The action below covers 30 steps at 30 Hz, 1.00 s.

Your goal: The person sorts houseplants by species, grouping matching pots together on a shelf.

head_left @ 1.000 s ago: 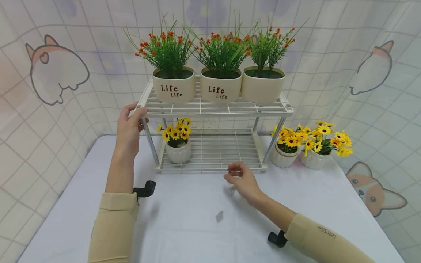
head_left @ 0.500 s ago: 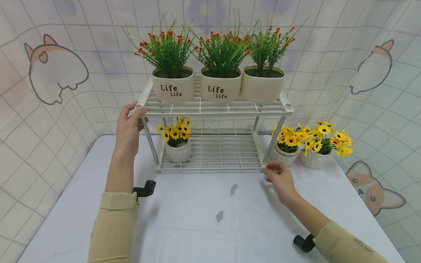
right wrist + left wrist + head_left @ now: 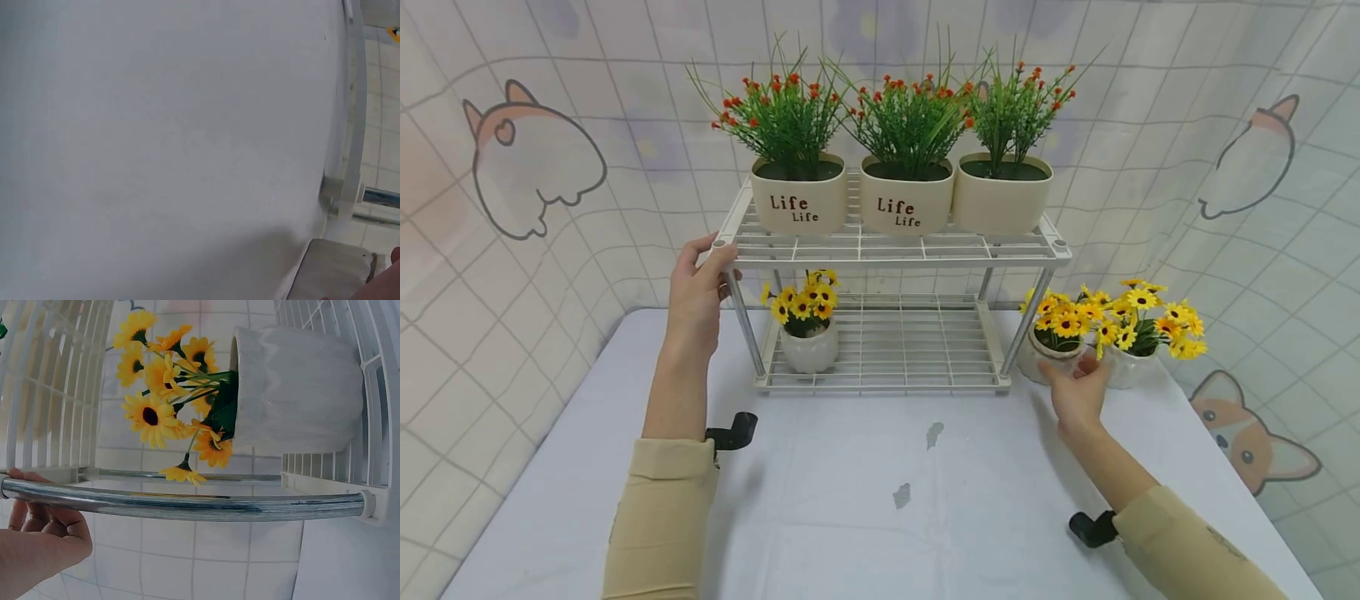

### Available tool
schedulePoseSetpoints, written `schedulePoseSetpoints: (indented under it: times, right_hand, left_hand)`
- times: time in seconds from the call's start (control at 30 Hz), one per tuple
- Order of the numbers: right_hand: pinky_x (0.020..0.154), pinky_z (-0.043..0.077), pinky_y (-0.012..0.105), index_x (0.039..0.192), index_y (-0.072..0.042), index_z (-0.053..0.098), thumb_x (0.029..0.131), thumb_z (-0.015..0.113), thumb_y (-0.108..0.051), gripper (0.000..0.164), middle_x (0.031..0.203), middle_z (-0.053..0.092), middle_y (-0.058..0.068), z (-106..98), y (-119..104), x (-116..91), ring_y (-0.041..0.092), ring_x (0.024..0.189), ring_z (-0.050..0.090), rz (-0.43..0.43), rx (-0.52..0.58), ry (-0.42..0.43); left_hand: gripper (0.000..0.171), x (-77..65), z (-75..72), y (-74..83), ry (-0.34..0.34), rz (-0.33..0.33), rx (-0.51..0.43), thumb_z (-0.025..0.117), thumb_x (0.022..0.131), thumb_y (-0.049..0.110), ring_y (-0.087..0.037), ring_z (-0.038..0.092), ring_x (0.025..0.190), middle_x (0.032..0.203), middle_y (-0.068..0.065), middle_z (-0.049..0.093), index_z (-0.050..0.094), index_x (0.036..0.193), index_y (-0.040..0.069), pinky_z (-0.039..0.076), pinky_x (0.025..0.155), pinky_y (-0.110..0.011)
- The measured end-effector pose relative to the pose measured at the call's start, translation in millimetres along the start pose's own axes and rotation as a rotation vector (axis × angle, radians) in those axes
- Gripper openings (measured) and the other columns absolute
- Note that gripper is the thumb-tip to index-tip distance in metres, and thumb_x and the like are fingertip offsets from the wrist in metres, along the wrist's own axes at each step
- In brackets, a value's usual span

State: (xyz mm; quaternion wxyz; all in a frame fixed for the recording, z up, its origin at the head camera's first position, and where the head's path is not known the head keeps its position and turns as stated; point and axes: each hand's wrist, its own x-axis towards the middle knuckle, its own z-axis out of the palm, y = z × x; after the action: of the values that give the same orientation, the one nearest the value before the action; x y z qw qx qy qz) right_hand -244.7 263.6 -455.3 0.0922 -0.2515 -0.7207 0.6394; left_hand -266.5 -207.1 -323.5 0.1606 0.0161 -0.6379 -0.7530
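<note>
My left hand (image 3: 696, 292) grips the front left corner of a white two-tier wire rack (image 3: 891, 263), thumb on top. In the left wrist view its curled fingers (image 3: 59, 519) sit behind the metal post (image 3: 206, 506). To the right of the rack, my right hand (image 3: 1077, 396) holds a white flowerpot (image 3: 1032, 363) of yellow daisies, thumb at its front and fingers on its right side. That pot stands on the table against the rack's right post. In the right wrist view only part of the pot (image 3: 331, 272) and a bit of the hand (image 3: 382, 284) show.
Another pot of yellow daisies (image 3: 1126, 368) stands right behind the right hand. A similar pot (image 3: 810, 350) sits on the lower tier's left. Three cream planters with red flowers, such as the middle planter (image 3: 906, 204), line the upper tier. A white cloth (image 3: 850, 533) covers the table.
My right hand has moved right, from in front of the rack's lower tier, past its front corner, to the nearer daisy pot, and now holds it. The left hand has stayed on the rack corner.
</note>
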Motion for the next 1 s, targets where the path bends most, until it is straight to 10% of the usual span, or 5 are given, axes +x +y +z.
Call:
schedulePoseSetpoints:
  times: [1.0]
  right_hand:
    - [0.119,0.019,0.029,0.162,-0.002,0.008,0.083,0.087,-0.014,0.112,0.165,0.015,0.020,26.7,-5.8,36.0,0.027,0.153,0.018,-0.072,0.066,0.155]
  left_hand:
    - [0.047,-0.6,0.0,-2.6,0.000,0.013,0.044,0.063,0.103,0.034,-0.018,0.052,0.095,0.124,-0.007,0.062,0.052,0.144,0.016,0.035,0.094,-0.035]
